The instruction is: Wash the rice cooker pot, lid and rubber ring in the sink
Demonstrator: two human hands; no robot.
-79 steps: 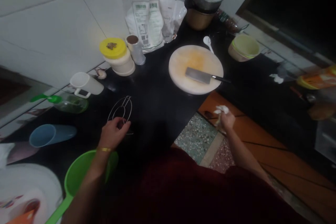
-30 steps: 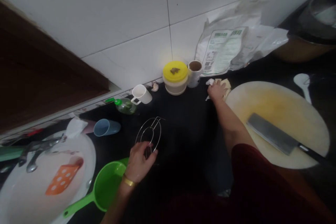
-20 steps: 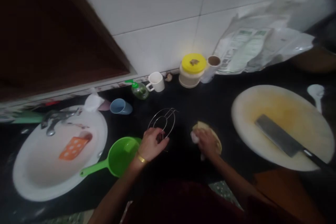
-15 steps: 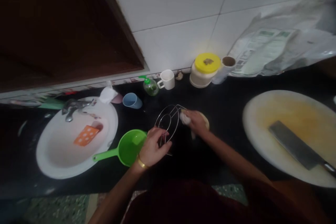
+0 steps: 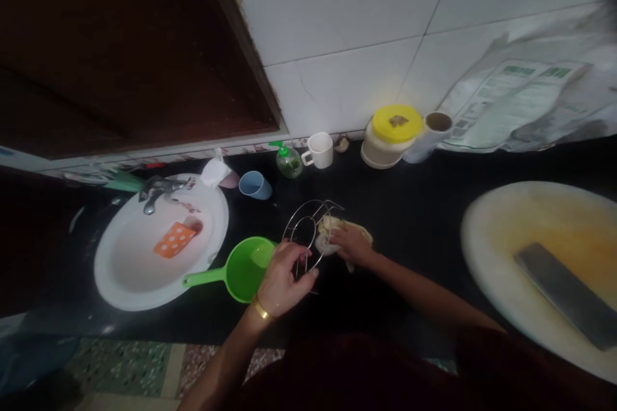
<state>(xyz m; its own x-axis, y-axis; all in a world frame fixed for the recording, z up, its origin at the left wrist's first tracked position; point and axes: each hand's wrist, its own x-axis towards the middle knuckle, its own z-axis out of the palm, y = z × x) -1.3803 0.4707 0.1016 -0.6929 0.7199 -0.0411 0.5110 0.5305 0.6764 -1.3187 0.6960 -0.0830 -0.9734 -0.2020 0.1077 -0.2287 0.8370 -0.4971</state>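
My left hand [image 5: 285,279], with a gold-coloured band at its wrist, grips the lower left part of a round metal wire rack [image 5: 315,229]. The rack is tilted up over the black counter, its rings facing me and its thin legs pointing away. My right hand [image 5: 354,244] is closed over a crumpled cream cloth [image 5: 324,243] right behind the rack. Its fingertips are partly hidden in the cloth folds. A green dipper [image 5: 241,270] with a long handle stands just left of my left hand, which covers part of its rim.
At left is a white sink [image 5: 113,279] with a tap [image 5: 157,191] and an orange dotted packet [image 5: 174,240]. Along the wall stand a blue cup [image 5: 255,185], soap bottle [image 5: 289,164], white mug [image 5: 321,150] and yellow-lidded jar [image 5: 398,123]. A cleaver [image 5: 569,295] lies on a round board [image 5: 486,231].
My right hand and the cloth have come down, and the cloth now spreads wider behind the rack. My left hand keeps hold of the rack. The view has shifted slightly.
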